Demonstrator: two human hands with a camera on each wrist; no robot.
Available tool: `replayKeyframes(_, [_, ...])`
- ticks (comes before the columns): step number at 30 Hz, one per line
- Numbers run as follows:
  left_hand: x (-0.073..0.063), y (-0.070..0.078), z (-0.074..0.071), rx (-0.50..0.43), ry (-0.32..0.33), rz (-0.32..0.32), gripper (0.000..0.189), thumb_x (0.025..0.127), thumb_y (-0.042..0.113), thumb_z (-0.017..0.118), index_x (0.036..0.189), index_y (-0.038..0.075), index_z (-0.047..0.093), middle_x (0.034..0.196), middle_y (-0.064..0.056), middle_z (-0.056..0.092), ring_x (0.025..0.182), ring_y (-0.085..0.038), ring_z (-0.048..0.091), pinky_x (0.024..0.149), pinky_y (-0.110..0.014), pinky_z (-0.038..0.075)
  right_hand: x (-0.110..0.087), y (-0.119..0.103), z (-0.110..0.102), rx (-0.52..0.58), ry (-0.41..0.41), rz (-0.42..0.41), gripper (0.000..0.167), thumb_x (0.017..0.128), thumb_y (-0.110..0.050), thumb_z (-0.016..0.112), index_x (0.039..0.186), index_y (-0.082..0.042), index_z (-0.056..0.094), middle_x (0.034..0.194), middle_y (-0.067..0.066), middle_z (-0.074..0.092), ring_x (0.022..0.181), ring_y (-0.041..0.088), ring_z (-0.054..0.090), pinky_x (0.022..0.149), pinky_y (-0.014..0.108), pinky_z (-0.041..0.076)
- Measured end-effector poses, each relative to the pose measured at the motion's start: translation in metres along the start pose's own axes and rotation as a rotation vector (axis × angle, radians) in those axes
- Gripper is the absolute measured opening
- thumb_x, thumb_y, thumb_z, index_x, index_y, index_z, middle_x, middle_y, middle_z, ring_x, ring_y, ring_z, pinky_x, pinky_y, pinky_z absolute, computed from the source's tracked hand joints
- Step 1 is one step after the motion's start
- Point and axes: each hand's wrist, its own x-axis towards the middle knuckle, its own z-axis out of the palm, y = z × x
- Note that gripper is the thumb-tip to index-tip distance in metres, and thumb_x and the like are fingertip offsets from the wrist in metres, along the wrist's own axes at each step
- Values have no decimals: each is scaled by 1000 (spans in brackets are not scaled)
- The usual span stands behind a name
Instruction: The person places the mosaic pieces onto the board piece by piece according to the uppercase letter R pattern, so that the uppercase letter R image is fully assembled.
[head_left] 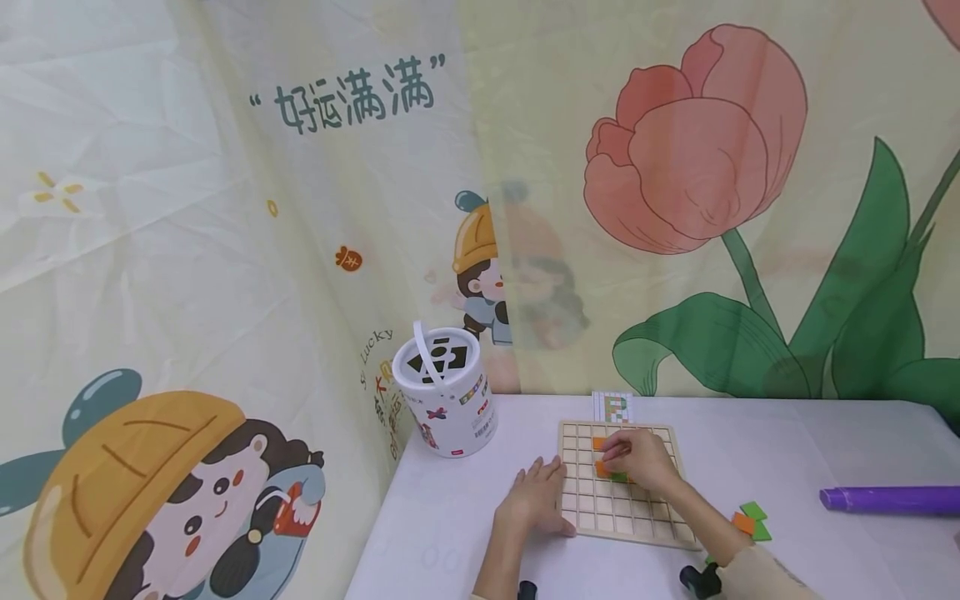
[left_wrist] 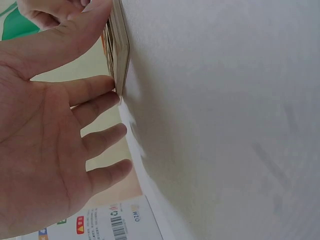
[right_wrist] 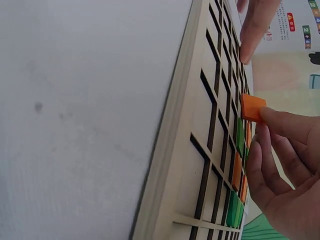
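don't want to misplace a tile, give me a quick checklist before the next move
1. Tile gripped: ok, the right hand pinches an orange tile.
2. Tile seated flat: not ok, it is tilted.
3. Board steadied: ok, the left hand touches the left edge of the grid board.
4. Pattern card in view: ok, behind the board.
5. Held tile matches card: cannot tell, too small.
6. Spares nearby: ok, loose tiles lie to the right.

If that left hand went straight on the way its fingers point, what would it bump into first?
Probably the wooden grid board: the left hand has some fingers at its left edge, though exact contact is hard to judge.
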Motion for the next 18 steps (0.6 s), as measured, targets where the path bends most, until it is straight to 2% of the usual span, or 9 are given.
replayKeyframes(7, [0, 0, -1, 2, -4, 4, 98, 74, 48, 92, 157, 17, 49, 165, 4, 42, 154, -25, 35, 124, -46, 34, 1, -1, 6, -61, 5, -19, 17, 81, 4, 84, 94, -5, 78, 77, -4, 70, 72, 13, 66, 63, 24, 56])
replayKeyframes(14, [-3, 1, -3, -21, -8, 2, 98, 74, 46, 92, 156, 16, 49, 165, 3, 42, 154, -25, 35, 124, -47, 33, 0, 0, 10, -189, 22, -118, 18, 79, 4, 85, 86, -11, 77, 73, -9, 69, 70, 8, 64, 64, 25, 55])
replayKeyframes(18, [-4, 0, -3, -19, 1, 11, 98, 73, 46, 93, 156, 15, 49, 165, 2, 43, 154, -27, 36, 124, -48, 34, -2, -3, 10, -232, 20, -165, 20, 78, 6, 85, 87, -10, 77, 75, -9, 69, 71, 6, 63, 65, 25, 55])
